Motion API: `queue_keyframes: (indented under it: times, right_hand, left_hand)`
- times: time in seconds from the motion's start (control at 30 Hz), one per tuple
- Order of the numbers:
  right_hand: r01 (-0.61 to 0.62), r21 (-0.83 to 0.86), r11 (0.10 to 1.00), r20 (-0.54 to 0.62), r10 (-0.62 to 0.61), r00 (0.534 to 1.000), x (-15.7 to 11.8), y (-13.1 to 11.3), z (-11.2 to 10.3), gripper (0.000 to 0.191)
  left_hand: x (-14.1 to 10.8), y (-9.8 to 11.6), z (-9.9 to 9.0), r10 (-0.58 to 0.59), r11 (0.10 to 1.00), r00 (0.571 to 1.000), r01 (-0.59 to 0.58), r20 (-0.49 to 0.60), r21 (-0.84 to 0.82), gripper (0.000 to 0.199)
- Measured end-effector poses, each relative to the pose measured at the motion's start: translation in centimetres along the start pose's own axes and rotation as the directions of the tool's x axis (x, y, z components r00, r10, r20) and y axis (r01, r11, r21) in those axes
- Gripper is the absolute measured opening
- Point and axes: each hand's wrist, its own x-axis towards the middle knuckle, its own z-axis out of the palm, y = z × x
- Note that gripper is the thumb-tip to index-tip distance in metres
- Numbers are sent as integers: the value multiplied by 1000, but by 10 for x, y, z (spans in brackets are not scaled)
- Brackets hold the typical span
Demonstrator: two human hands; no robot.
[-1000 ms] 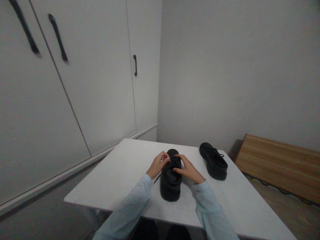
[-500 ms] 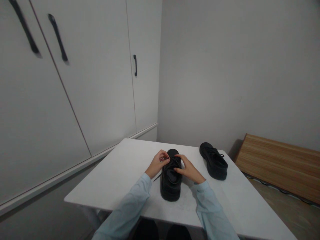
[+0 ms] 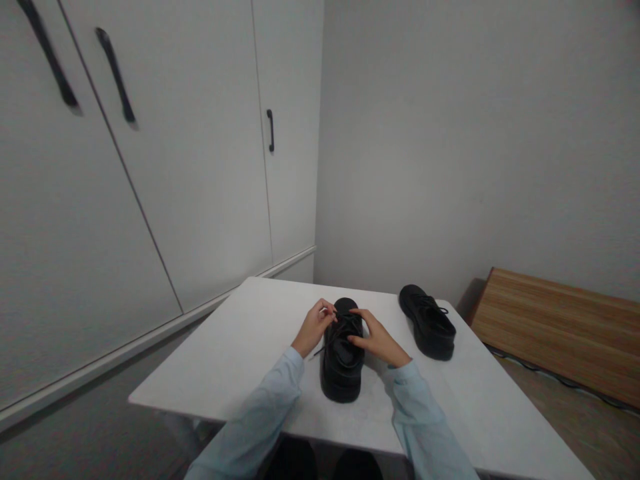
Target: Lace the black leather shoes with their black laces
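A black lace-up shoe (image 3: 342, 373) stands on the white table in front of me, toe pointing away and heel toward me. My left hand (image 3: 316, 328) is at the left side of its lacing, thumb and forefinger pinched together on the black shoelace (image 3: 345, 325). One loose lace end hangs out to the left, below that hand. From the right, my right hand (image 3: 376, 339) grips the upper, its thumb at the shoe's opening and its fingers near the front of the lacing. A second black shoe (image 3: 430, 327) rests apart at the back right, its lace visible.
The white table (image 3: 220, 360) has its near edge just before me. White cabinets (image 3: 200, 167) with dark handles line the left, and a grey wall (image 3: 450, 167) rises behind. A wood-grain board (image 3: 560, 327) sits beyond the table's right edge.
My left hand has shifted slightly, its thumb drawing up toward the forefinger. The loose lace end has moved a little to the right. My right hand and both shoes stay put.
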Motion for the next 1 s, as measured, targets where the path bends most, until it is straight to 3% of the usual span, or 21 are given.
queue_keyframes:
  times: [0.17,0.43,0.73,1.0]
  right_hand:
    - [-6,-4,1000,5,6,1000,-1,1,0,57]
    - [-10,-8,1000,12,10,1000,-1,-1,-2,55]
    - [-3,-6,1000,9,3,1000,-1,0,-2,55]
    - [-1,3,1000,13,1,1000,-1,-1,-2,55]
  left_hand:
    - [1,4,-3,-13,1000,1000,13,7,19,21]
    - [2,0,-18,-110,990,985,97,135,99,32]
    - [0,3,-19,-6,920,997,-22,71,391,12]
    - [3,-3,-20,59,906,995,-18,-85,423,12]
